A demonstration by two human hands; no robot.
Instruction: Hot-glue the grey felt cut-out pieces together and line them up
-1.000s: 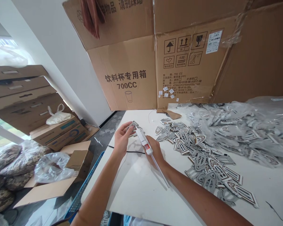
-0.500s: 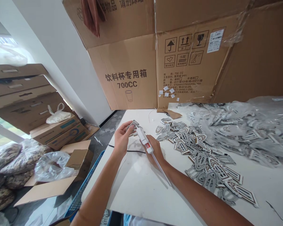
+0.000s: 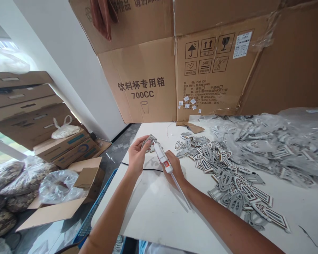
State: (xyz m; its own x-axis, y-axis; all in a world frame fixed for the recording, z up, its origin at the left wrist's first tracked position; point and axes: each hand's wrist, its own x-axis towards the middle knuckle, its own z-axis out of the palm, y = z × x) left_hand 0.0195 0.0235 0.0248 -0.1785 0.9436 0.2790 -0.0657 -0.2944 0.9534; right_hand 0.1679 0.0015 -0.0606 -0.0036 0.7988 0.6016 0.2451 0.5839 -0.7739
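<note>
Between its thumb and fingers, my left hand (image 3: 137,152) pinches a small grey frame-like piece (image 3: 152,137) over the white table (image 3: 145,215). My right hand (image 3: 175,168) is wrapped around a white hot glue gun (image 3: 161,154), whose nozzle points at that piece; whether the tip touches it I cannot tell. A long pale glue stick (image 3: 180,192) sticks out of the gun's back end. To the right lies a heap of similar grey and white cut-out pieces (image 3: 225,176).
Clear plastic bags (image 3: 265,141) of pieces lie along the table's right side. Large cardboard (image 3: 145,63) walls in the back. On the floor at left are an open carton (image 3: 58,215), a blue crate (image 3: 98,208) and stuffed sacks (image 3: 23,176). A black cord (image 3: 152,170) crosses the table.
The glue gun has shifted very slightly, its nozzle a little lower and its rear stick a touch to the left. My left hand keeps the same pinch.
</note>
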